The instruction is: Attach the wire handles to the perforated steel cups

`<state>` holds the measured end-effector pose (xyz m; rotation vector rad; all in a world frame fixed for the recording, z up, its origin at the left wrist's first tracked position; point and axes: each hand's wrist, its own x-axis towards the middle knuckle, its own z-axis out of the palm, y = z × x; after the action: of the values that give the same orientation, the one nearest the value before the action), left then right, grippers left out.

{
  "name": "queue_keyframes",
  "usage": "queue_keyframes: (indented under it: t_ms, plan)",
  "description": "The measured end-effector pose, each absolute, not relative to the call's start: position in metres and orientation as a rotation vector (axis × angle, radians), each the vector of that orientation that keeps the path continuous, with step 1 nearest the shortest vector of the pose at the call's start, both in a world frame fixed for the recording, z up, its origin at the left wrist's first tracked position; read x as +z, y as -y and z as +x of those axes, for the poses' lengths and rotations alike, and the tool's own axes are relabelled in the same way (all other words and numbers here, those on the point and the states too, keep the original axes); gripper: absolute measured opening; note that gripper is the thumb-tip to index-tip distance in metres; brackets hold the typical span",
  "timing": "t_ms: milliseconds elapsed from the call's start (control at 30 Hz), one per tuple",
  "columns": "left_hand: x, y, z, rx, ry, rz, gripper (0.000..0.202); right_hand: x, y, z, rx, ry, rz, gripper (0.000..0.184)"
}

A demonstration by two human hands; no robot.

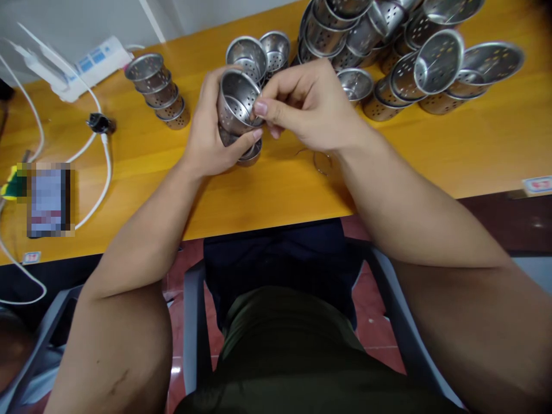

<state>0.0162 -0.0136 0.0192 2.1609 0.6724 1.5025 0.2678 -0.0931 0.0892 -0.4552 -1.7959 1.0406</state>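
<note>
My left hand (211, 129) is wrapped round a perforated metal cup (236, 100), which tilts with its mouth toward me. Beneath that cup, the rim of another metal cup (250, 156) shows close to the table. My right hand (297, 103) pinches at the cup's right rim, thumb and forefinger pressed together. Whatever lies between those fingertips is too small to make out. Just behind the held cup stand two more perforated cups (276, 49). A thin loop of wire (321, 163) lies on the table below my right wrist.
A leaning stack of perforated cups (159, 92) stands at the left. Several stacked cups (401, 75) crowd the back right. Behind the left stack is a white power strip (92, 66), its cables trailing past a phone (48, 201). The table's (267, 210) front edge runs before my lap.
</note>
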Motion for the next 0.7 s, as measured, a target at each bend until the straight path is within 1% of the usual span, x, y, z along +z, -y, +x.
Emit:
queue_keyframes:
  t_ms: [133, 200, 400, 467, 600, 700]
  plan:
    - [0.018, 0.016, 0.02, 1.473, -0.712, 2.091, 0.085, 0.093, 0.093, 0.272, 1.085, 1.839, -0.466, 0.06]
    - [0.024, 0.021, 0.02, 1.457, -0.748, 2.071, 0.081, 0.092, 0.093, 0.271, 1.096, 1.811, -0.461, 0.062]
    - [0.034, 0.024, 0.015, 1.458, -0.763, 2.021, 0.069, 0.09, 0.094, 0.271, 1.091, 1.833, -0.556, 0.05]
    - [0.033, 0.019, 0.014, 1.46, -0.766, 2.021, 0.071, 0.089, 0.093, 0.271, 1.092, 1.833, -0.598, 0.05]
    - [0.026, 0.004, 0.012, 1.435, -0.78, 2.036, 0.082, 0.082, 0.087, 0.269, 1.09, 1.805, -0.567, 0.06]
    - [0.024, -0.005, 0.012, 1.465, -0.771, 2.021, 0.085, 0.076, 0.083, 0.265, 1.048, 1.771, -0.577, 0.062]
